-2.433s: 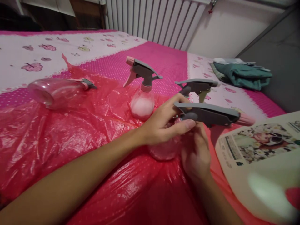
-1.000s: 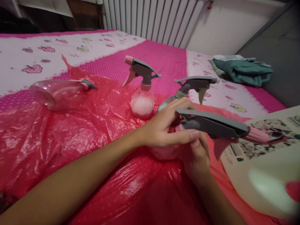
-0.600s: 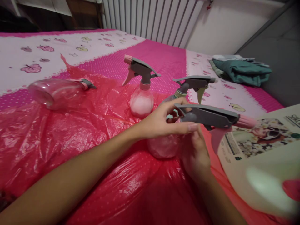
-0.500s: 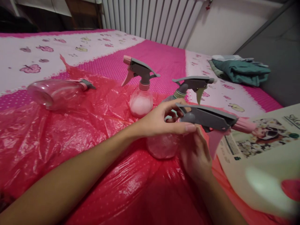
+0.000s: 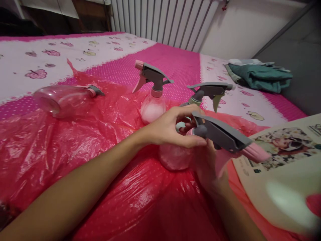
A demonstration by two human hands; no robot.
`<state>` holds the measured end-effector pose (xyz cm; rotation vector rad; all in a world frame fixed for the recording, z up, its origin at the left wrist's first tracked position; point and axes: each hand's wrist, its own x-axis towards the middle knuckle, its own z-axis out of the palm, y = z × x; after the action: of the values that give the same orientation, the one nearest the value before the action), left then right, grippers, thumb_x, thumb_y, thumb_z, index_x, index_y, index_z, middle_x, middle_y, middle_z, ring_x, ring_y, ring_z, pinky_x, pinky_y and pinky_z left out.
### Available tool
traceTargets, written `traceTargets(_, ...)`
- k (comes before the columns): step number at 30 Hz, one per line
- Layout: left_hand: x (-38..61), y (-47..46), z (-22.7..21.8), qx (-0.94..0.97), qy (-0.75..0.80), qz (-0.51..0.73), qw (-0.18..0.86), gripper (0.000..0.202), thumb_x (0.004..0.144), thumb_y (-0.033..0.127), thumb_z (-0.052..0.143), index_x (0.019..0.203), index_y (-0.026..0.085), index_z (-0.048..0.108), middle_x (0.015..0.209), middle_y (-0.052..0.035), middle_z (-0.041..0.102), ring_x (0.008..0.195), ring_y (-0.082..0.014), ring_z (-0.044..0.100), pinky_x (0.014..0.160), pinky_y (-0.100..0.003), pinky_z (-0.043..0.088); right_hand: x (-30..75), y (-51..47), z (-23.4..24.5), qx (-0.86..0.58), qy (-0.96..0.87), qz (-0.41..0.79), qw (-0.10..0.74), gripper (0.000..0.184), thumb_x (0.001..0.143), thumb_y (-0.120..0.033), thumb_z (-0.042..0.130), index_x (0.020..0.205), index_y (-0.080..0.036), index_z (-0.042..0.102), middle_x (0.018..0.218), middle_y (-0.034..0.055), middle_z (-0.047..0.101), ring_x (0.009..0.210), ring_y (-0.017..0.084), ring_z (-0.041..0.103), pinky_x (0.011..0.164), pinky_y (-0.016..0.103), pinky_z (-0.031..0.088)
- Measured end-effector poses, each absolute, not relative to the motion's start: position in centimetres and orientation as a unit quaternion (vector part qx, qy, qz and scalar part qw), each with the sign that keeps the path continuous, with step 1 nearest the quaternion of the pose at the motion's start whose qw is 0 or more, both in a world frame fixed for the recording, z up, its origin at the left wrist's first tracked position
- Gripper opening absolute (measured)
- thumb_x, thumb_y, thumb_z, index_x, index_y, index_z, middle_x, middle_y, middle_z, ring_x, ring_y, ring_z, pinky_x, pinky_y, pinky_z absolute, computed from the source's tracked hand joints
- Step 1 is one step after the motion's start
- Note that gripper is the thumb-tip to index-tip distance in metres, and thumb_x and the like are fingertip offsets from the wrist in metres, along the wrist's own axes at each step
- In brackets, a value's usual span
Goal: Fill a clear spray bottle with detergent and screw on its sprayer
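My left hand [image 5: 169, 129] is curled round the neck of the near pink spray bottle [image 5: 174, 157], which sits on red plastic [image 5: 100, 140]. My right hand [image 5: 207, 169] is at its side, fingers hidden, can't tell grip. Green-collared sprayer [image 5: 208, 89] behind; pink bottle [image 5: 62, 98] lying left.

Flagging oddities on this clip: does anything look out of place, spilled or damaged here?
Yes: the clear pink bottle at picture left lies on its side on the rumpled red plastic, odd because the nearby white-filled bottle stands upright. No spill is evident.
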<state>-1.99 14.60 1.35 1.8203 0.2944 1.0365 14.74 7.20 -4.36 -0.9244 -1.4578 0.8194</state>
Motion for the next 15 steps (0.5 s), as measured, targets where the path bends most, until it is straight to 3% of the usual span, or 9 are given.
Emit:
traceTargets(3, -2.2, 14.7, 1.4, 0.753, 0.122, 0.408, 0.501, 0.029, 0.075, 0.036, 0.086, 0.088, 0.019, 0.065, 0.090, -0.0022, 0.060, 0.076, -0.0133, 0.055, 0.063, -0.026, 0.043, 14.0, 7.3, -3.9, -0.400, -0.580, 0.372, 0.604, 0.032, 0.103, -0.052, 0.055, 0.117, -0.031, 0.076, 0.130, 0.0045, 0.074, 0.137, 0.029, 0.062, 0.120, 0.050, 0.049)
traceTargets(8, -2.6, 15.2, 1.4, 0.764, 0.098, 0.401, 0.496, 0.028, 0.076, 0.037, 0.087, 0.083, 0.017, 0.068, 0.092, -0.0041, 0.057, 0.082, -0.0148, 0.053, 0.069, -0.028, 0.045, 14.1, 7.2, -3.3, -0.334, -0.582, 0.501, 0.546, 0.035, 0.101, -0.055, 0.058, 0.125, -0.033, 0.070, 0.134, 0.0047, 0.073, 0.127, 0.028, 0.070, 0.107, 0.047, 0.059)
traceTargets(12, -2.8, 15.5, 1.4, 0.771, 0.079, 0.402, 0.488, 0.030, 0.072, 0.036, 0.092, 0.086, 0.017, 0.074, 0.094, -0.0050, 0.062, 0.087, -0.0163, 0.056, 0.078, -0.028, 0.047, 14.4, 7.2, -2.9, -0.324, -0.593, 0.495, 0.546, 0.036, 0.100, -0.058, 0.059, 0.123, -0.033, 0.070, 0.135, 0.0041, 0.072, 0.127, 0.029, 0.069, 0.107, 0.046, 0.060)
traceTargets(15, -3.0, 15.7, 1.5, 0.777, 0.084, 0.394, 0.483, 0.031, 0.069, 0.036, 0.093, 0.088, 0.020, 0.077, 0.097, -0.0055, 0.064, 0.090, -0.0181, 0.058, 0.080, -0.029, 0.049, 14.5, 7.4, -2.8, -0.332, -0.616, 0.470, 0.538, 0.033, 0.101, -0.051, 0.059, 0.126, -0.033, 0.069, 0.135, 0.0053, 0.072, 0.128, 0.029, 0.069, 0.106, 0.046, 0.060)
